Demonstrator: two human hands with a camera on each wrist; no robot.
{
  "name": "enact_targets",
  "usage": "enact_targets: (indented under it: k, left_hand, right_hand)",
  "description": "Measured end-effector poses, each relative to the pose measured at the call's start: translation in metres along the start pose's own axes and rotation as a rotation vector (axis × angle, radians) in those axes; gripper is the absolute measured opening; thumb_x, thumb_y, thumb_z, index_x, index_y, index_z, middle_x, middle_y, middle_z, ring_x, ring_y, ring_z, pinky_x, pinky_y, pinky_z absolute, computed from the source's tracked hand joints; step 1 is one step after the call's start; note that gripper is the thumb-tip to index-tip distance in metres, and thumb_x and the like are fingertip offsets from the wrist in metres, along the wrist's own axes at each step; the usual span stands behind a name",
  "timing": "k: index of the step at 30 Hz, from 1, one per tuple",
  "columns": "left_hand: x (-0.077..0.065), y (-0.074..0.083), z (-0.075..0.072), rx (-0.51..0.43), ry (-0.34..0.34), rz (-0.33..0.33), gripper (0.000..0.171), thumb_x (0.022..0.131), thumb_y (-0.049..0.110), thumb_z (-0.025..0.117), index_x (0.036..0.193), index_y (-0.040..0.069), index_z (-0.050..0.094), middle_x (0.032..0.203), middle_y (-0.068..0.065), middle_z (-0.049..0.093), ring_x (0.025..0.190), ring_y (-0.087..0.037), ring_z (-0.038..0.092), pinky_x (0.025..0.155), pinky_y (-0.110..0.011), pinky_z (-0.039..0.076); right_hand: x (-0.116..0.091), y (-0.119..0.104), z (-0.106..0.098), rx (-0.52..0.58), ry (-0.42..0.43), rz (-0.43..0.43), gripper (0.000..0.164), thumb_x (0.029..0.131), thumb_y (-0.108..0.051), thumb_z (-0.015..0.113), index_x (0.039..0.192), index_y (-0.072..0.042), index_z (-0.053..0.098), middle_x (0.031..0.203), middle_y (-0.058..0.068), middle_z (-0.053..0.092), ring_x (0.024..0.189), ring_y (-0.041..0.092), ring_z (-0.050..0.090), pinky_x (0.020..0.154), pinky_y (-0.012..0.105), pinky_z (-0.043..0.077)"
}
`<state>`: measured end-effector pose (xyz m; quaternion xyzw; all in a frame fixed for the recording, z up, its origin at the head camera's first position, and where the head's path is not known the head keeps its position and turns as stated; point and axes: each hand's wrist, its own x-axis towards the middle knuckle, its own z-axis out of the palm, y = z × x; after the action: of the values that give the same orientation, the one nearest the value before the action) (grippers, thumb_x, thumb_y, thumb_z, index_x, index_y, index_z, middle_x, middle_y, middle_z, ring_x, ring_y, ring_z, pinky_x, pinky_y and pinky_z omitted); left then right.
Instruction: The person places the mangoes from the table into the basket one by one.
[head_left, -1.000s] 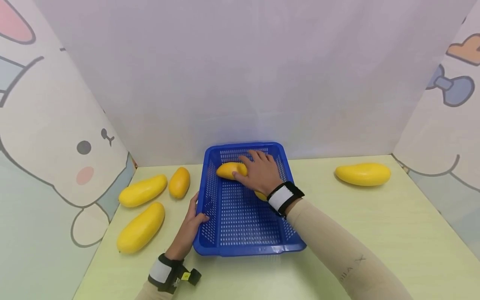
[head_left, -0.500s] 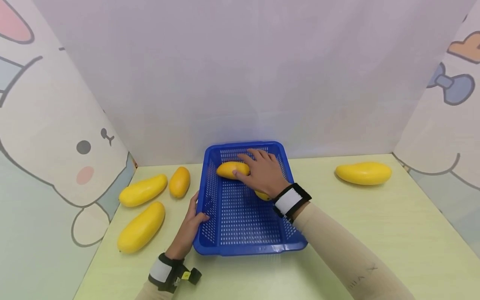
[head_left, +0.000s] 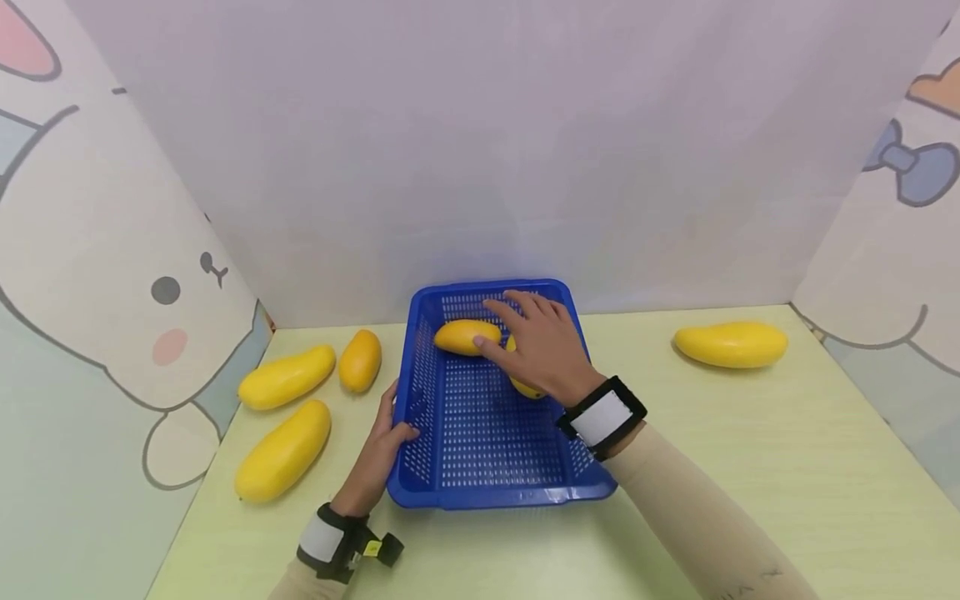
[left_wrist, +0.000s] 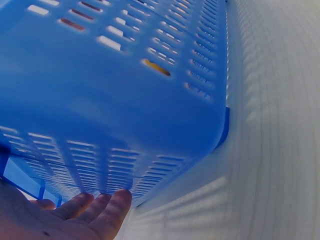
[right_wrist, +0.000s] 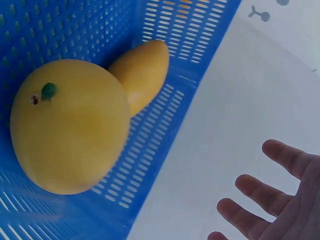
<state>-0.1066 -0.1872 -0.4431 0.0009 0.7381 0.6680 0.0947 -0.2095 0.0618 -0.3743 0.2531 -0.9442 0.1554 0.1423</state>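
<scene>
A blue perforated plastic basket (head_left: 502, 499) stands mid-table. My left hand (head_left: 372, 465) grips its left side, thumb over the rim and fingers along the outer wall; the left wrist view shows the fingertips (left_wrist: 117, 202) against the slotted side. Inside lie two yellow mangoes: a smaller mango (head_left: 461, 337) at the far left and a larger mango (right_wrist: 70, 127) beside it, partly hidden by my right hand in the head view. My right hand (head_left: 546, 350) hovers over the basket's far right part, fingers spread. In the right wrist view those fingers hold nothing and are apart from both fruits.
Left of the basket lie two long yellow mangoes, a rear mango (head_left: 287, 377) and a front mango (head_left: 283, 452), with a smaller orange-yellow mango (head_left: 360, 361) nearby. Another long mango (head_left: 731, 345) lies far right. A pale wall (head_left: 510, 167) rises behind the table.
My right hand has lifted off the larger mango and drawn slightly right, uncovering more of it. The left hand and the basket stay in place.
</scene>
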Motion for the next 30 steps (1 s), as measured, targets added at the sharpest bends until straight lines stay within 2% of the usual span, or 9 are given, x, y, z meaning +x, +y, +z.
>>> enact_targets:
  k: [7, 16, 30]
  left_hand:
    - [-0.001, 0.0, 0.0, -0.001, -0.005, 0.0, 0.07, 0.087, 0.013, 0.042, 0.145, 0.038, 0.013, 0.15, -0.002, 0.018, 0.13, -0.03, 0.026, 0.104, -0.058, 0.018]
    - [-0.003, -0.001, -0.001, 0.012, 0.001, -0.011, 0.071, 0.086, 0.013, 0.042, 0.145, 0.038, 0.012, 0.15, -0.002, 0.017, 0.13, -0.031, 0.025, 0.104, -0.059, 0.017]
    - [-0.005, 0.001, 0.0, 0.012, -0.003, 0.0, 0.07, 0.086, 0.012, 0.04, 0.146, 0.035, 0.011, 0.151, -0.004, 0.015, 0.13, -0.032, 0.025, 0.103, -0.06, 0.017]
  right_hand:
    - [-0.012, -0.003, -0.017, 0.014, 0.079, -0.044, 0.069, 0.088, -0.07, 0.025, 0.138, -0.027, 0.043, 0.142, 0.007, 0.039, 0.13, 0.03, 0.031, 0.102, 0.053, 0.022]
    - [-0.026, -0.003, -0.028, -0.011, 0.154, -0.074, 0.065, 0.088, -0.068, 0.03, 0.137, -0.027, 0.045, 0.14, 0.007, 0.041, 0.128, 0.028, 0.033, 0.102, 0.053, 0.024]
    - [-0.04, -0.004, -0.043, -0.012, 0.178, -0.081, 0.066, 0.088, -0.067, 0.032, 0.137, -0.026, 0.045, 0.141, 0.008, 0.04, 0.128, 0.03, 0.033, 0.102, 0.052, 0.024]
